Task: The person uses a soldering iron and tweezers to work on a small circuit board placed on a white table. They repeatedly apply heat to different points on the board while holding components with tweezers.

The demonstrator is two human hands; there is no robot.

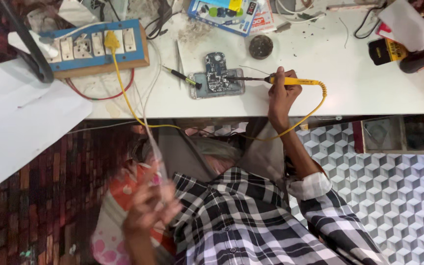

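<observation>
My right hand grips a yellow soldering iron like a pen. Its dark tip rests on a blue-grey circuit board lying on an opened phone on the white table. The iron's yellow cord loops back to a plug in the switch board. My left hand is low near my checked shirt, blurred. Its fingers are closed around a thin pale wire that runs up towards the table edge.
A black-and-yellow screwdriver lies left of the phone, and a small round tin behind it. A blue tool card, cables, and a black-and-yellow device crowd the back. A white sheet overhangs at left.
</observation>
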